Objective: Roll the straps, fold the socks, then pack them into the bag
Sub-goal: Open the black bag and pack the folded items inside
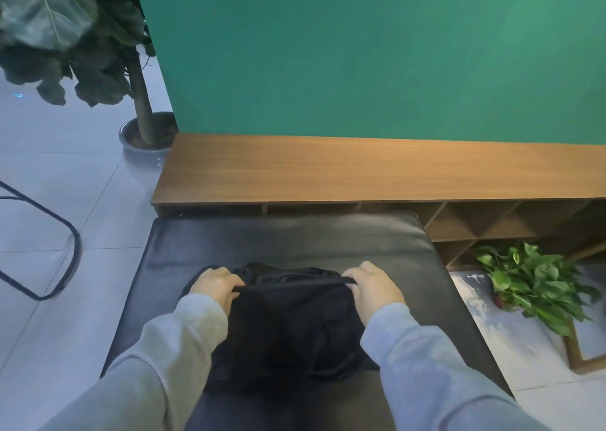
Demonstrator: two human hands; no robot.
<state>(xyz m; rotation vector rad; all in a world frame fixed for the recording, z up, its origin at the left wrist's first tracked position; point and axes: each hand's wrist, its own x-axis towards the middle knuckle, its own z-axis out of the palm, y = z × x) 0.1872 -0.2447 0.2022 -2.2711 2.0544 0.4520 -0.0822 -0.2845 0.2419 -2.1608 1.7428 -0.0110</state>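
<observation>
Bag fabric, black and slack, lies on the near half of a black padded bench, close in front of the person, with its upper edge pulled into a straight, taut line between the two hands. The left hand has its fingers curled round the left end of that edge, and the right hand pinches the right end in the same way, so both are grasping the bag rather than resting on it. Holding the rim at two well-apart points likely serves either to spread the mouth for packing or to draw it closed; which of the two cannot be told, since the dark cloth hides whether the opening gapes. More black material bunches just behind the stretched edge, and it may be the far wall of the bag. No straps or socks show anywhere on the bench, so they may already sit inside, though the interior is not visible and that is only a guess. Grey sleeves reach in from the bottom corners. Beyond the bench runs a low wooden cabinet against a green wall. A tall potted tree stands on the tiled floor to the left, a leafy green plant sits on the floor to the right, and a black metal frame curves in at the far left.
</observation>
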